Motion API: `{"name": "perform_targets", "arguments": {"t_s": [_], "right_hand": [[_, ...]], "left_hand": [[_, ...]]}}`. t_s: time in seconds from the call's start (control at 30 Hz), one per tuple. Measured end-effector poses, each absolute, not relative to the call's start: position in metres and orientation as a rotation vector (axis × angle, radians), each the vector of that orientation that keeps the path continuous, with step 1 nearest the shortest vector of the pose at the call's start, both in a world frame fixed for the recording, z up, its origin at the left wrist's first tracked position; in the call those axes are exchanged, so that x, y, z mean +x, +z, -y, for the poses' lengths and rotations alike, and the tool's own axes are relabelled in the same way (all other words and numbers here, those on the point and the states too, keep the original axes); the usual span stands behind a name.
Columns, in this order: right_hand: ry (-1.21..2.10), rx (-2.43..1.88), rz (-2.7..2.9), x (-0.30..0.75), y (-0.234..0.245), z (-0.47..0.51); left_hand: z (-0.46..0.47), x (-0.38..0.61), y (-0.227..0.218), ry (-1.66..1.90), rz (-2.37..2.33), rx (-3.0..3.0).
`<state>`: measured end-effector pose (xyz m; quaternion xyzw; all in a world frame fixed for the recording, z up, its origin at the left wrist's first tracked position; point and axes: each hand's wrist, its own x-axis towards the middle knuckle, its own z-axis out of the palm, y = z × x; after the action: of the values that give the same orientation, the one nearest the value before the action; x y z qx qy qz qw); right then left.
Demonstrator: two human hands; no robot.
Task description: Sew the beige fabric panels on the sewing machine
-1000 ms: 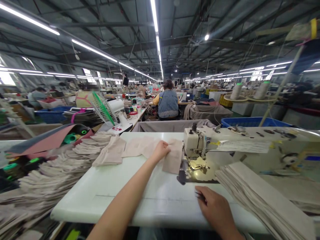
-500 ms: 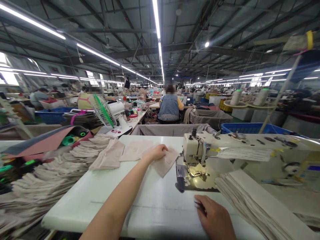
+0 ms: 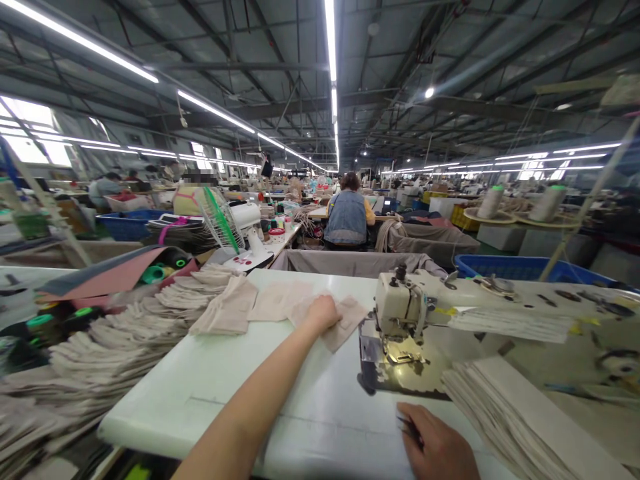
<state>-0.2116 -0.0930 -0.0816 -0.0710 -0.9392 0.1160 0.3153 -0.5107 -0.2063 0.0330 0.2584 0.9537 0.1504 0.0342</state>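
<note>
My left hand (image 3: 324,313) reaches across the white table to a small beige fabric piece (image 3: 349,323) with a little square patch on it. Its fingers are bent down and closed at the cloth, the tips mostly hidden. More flat beige pieces (image 3: 273,301) lie just left of it, beside a folded beige stack (image 3: 227,308). Near the front edge, my right hand (image 3: 440,445) rests closed around small dark thread snips (image 3: 411,430), whose points stick out to the left. The sewing machine (image 3: 403,307) stands beyond this hand, its needle area lit.
A long pile of beige cloth (image 3: 115,353) runs along the left. Folded strips (image 3: 530,407) lie at the right, against the machine. Behind the table are a cloth-lined bin (image 3: 345,263), a fan (image 3: 225,220) and a seated co-worker (image 3: 346,217).
The view has shifted slightly, so the whole scene sits further right. My left hand has drawn back a little over the fabric piece. My right hand keeps its grip by the table's front.
</note>
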Motion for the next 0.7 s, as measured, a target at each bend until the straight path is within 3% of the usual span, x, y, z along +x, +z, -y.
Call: {"name": "perform_targets", "arguments": {"t_s": [0.27,0.53,0.7], "right_hand": [[0.294,-0.243,2.456,-0.211,-0.082,0.098],[0.251,-0.128,2.519,-0.208,-0.078,0.089],[0.213,-0.189,2.517,-0.208,-0.081,0.090]], "left_hand": [[0.214,-0.492,0.033,0.584,-2.840,0.827],[0.244,-0.535,0.071,0.634,-2.604,0.881],[0.250,-0.544,0.063,0.606,-2.459,0.966]]}}
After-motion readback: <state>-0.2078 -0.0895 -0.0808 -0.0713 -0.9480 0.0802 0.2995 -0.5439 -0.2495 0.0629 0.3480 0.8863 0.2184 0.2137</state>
